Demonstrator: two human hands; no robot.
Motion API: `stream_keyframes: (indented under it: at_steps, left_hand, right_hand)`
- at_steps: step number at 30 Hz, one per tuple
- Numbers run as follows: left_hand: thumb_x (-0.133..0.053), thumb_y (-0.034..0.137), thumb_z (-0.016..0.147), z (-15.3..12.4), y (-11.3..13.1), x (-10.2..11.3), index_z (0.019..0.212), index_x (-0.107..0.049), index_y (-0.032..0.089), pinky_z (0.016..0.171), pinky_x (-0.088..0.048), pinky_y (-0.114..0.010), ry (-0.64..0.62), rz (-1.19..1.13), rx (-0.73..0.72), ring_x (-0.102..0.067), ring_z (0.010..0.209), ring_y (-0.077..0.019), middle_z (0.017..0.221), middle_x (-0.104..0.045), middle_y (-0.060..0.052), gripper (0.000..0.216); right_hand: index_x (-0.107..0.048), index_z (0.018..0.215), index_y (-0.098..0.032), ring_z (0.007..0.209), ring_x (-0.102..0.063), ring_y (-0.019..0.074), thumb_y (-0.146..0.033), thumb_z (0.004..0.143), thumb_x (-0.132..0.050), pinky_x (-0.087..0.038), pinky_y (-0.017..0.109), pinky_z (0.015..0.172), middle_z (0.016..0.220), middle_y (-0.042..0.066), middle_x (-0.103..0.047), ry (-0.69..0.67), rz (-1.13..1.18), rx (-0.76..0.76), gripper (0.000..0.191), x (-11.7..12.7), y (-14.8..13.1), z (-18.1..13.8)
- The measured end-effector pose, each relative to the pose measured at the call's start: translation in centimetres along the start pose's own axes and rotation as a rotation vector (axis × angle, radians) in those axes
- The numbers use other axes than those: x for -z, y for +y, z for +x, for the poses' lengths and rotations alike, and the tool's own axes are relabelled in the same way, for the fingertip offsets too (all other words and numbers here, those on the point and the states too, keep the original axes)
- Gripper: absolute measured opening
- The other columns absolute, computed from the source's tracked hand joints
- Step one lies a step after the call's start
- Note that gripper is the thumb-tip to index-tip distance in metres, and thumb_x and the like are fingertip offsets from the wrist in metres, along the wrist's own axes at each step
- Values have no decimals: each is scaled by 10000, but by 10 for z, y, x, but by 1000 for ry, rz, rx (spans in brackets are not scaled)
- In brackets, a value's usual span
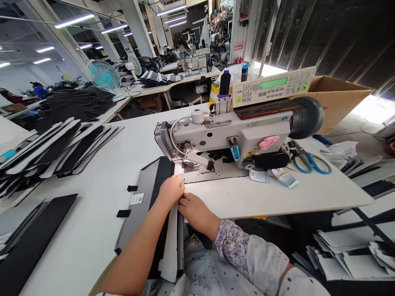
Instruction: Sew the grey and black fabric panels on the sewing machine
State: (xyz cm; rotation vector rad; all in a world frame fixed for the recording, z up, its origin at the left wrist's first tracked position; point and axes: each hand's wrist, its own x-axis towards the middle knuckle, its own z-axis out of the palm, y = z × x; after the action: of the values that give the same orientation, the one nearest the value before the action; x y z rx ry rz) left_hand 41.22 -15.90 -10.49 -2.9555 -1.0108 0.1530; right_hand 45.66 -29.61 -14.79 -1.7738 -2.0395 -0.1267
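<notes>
A grey and black fabric panel [138, 207] lies on the white table, with a white label and two black tabs near its left edge. Its right edge, with a pale strip [169, 250] along it, runs up to the needle area of the sewing machine [216, 133]. My left hand [172, 190] is closed on that edge just below the presser foot. Right beside it, my right hand [197, 211] pinches the same edge slightly nearer to me. Its fingertips are partly hidden behind the edge.
Stacks of cut panels [58, 150] lie to the left, with another black piece [43, 242] nearer. Thread snips [234, 149] hang on the machine. Blue-handled scissors [312, 163] and labels [283, 177] lie to the right. A fan [104, 76] and a cardboard box [339, 98] stand farther off.
</notes>
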Motion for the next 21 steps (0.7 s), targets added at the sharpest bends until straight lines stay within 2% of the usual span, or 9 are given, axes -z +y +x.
stream_keyframes:
  at_steps: [2,7,14,17,21]
  left_hand:
    - [-416,151,820,4,1,-1,1294,-524,216,859,-442,-302,-2,-42,31,-608,1009,-211,1154,-640,-82,491]
    - [-421,161,818,15,3,-1,1281,-523,223,853,-444,-295,6,-88,87,-608,1029,-211,1194,-628,-78,477]
    - [-437,155,811,2,0,-2,1224,-544,222,852,-443,-284,-3,-110,40,-610,1015,-192,1122,-651,-47,432]
    - [-426,147,819,6,-1,0,1215,-552,221,851,-442,-284,1,-89,44,-608,1012,-190,1136,-647,-48,422]
    - [-412,145,834,13,-1,3,1219,-559,204,857,-439,-297,13,-48,27,-601,1028,-206,1156,-642,-68,416]
  right_hand:
    - [-630,898,-136,1028,-525,245,-121,864,-580,-442,376,927,971,81,-632,-1,-2,-17,62,-2,0,0]
    - [-618,985,-124,1100,-505,252,-92,860,-564,-414,397,999,1064,99,-617,-8,27,-48,140,-1,1,-2]
    - [-608,1075,-104,1172,-473,256,-103,867,-561,-375,404,1066,1146,113,-599,-3,64,-97,212,-3,2,-1]
    - [-601,1105,-76,1176,-474,263,-119,884,-540,-370,410,1070,1161,133,-589,1,58,-80,234,0,-1,-1]
    - [-622,1040,-93,1146,-497,254,-133,882,-552,-378,407,1052,1132,137,-595,-15,57,-37,177,0,-10,-7]
